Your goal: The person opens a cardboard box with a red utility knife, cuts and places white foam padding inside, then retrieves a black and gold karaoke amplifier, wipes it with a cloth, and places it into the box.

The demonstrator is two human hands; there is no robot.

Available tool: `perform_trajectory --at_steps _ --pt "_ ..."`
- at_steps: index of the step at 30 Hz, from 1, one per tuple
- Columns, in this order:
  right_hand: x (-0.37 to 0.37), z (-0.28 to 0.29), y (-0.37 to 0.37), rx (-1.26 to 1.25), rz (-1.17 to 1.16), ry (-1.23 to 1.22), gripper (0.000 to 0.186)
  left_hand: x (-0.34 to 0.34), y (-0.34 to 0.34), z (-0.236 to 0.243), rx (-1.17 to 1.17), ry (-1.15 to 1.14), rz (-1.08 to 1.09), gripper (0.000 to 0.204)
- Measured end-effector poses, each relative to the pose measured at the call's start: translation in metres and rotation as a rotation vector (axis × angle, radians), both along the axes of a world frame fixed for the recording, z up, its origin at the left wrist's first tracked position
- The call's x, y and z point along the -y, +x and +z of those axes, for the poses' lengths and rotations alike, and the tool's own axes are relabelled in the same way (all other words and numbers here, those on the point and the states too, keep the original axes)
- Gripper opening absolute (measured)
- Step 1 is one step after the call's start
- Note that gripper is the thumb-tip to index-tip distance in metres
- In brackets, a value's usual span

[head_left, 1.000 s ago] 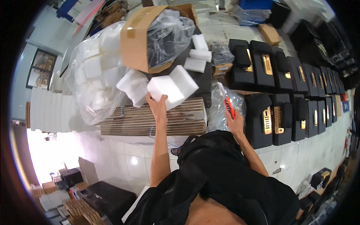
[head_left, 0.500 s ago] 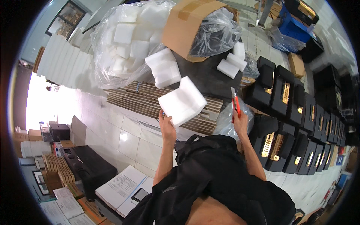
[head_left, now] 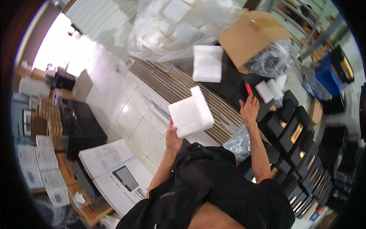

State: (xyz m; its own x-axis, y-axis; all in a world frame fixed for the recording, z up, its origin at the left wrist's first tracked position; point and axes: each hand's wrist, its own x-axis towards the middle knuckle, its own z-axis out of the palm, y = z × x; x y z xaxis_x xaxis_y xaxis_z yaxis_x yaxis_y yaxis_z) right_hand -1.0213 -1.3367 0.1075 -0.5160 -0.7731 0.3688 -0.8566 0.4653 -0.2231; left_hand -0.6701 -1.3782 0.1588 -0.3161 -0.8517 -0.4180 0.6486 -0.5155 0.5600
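A white L-shaped foam block [head_left: 187, 116] is gripped along its lower left edge by my left hand [head_left: 174, 139], the thumb resting over the foam. My right hand [head_left: 249, 110] reaches over the dark table top, thumb and fingers apart. A red utility knife [head_left: 248, 89] lies at its fingertips, against the black surface [head_left: 223, 86]; its blade does not show clearly. Another white foam piece [head_left: 207, 64] sits farther off on that surface, and several small foam blocks [head_left: 269, 91] lie right of the knife.
Stacked brown-edged boards [head_left: 183, 82] run below the table top. Behind are a clear bag of foam pieces [head_left: 179, 32] and an open cardboard box [head_left: 253, 36] with plastic film. Rows of black cases [head_left: 293, 133] stand at right; a printed white carton [head_left: 114, 171] is near left.
My right hand has moved forward with the knife, and its fingers have loosened. The foam block in my left hand has turned. The whole view has swung round to the left.
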Motion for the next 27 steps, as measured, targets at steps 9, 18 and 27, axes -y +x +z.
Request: perform_trajectory --at_steps 9,18,27 --pt "0.040 0.124 0.166 0.994 0.595 0.206 0.063 0.004 0.047 0.011 0.832 -0.371 0.004 0.107" --pt "0.132 0.135 0.225 0.735 1.286 0.537 0.057 0.085 0.071 0.083 1.713 -1.145 -0.550 0.066" --pt "0.289 0.115 0.054 -0.463 0.456 0.306 0.044 0.117 0.144 0.057 1.515 -1.003 -0.461 0.041"
